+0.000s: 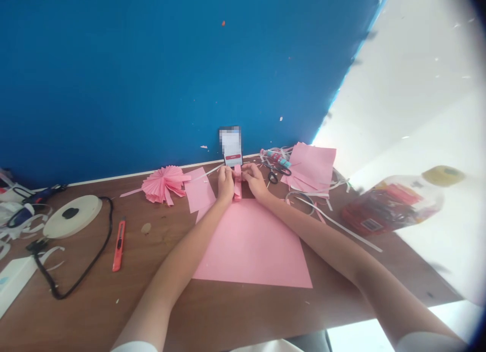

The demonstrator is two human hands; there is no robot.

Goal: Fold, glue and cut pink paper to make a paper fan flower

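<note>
Between my two hands a narrow folded strip of pink paper (238,189) stands over the far edge of a large pink sheet (250,246). My left hand (226,183) is closed at the strip's left side, fingertips against it. From the right, my right hand (253,178) pinches the same strip. Just behind them a phone (231,145) leans upright against the blue wall. A pleated pink paper fan (164,185) lies to the left of my hands, beside smaller pink paper pieces (199,189). Black scissors (276,173) rest just to the right.
A red box cutter (119,245), a round white lid-like disc (73,216) and a black cable (99,261) lie on the left of the brown table (205,311). On the right are stacked pink sheets (311,165), a glue bottle (278,158), paper strips and a large yellow-capped bottle (391,203).
</note>
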